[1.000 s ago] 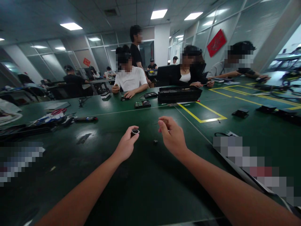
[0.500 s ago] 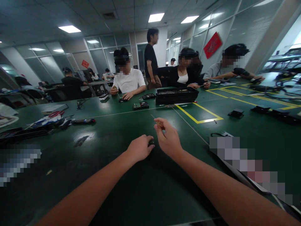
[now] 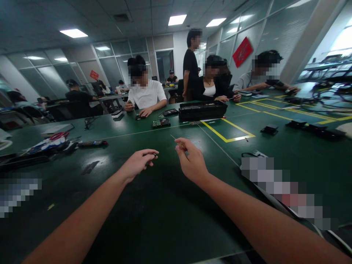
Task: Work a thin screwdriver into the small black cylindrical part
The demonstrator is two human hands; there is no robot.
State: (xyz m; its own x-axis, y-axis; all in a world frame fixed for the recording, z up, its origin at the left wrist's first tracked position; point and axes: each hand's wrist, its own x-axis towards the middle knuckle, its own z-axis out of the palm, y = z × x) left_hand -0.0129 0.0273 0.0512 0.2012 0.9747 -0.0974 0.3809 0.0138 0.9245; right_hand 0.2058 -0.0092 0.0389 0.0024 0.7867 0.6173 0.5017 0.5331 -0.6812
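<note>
Above the green table (image 3: 154,220), my left hand (image 3: 137,163) is closed with its palm down. A small dark piece (image 3: 155,155) shows at its fingertips; too little of it shows to name its kind. To the right, my right hand (image 3: 192,159) grips a screwdriver (image 3: 181,145) by its amber-coloured handle. The thin shaft points up and to the left, over the table and touching nothing. A gap of bare tabletop separates the two hands.
Beyond my hands lie a green circuit board device (image 3: 161,123) and a long black casing (image 3: 202,110). Tools and a red-handled item (image 3: 59,135) sit left, near a dark cylinder (image 3: 92,143). Yellow tape (image 3: 227,140) marks the right. Co-workers (image 3: 147,91) sit opposite.
My left hand has moved left and a little up, away from the right hand, with the small dark piece. My right hand keeps the screwdriver in much the same pose. The view has shifted slightly.
</note>
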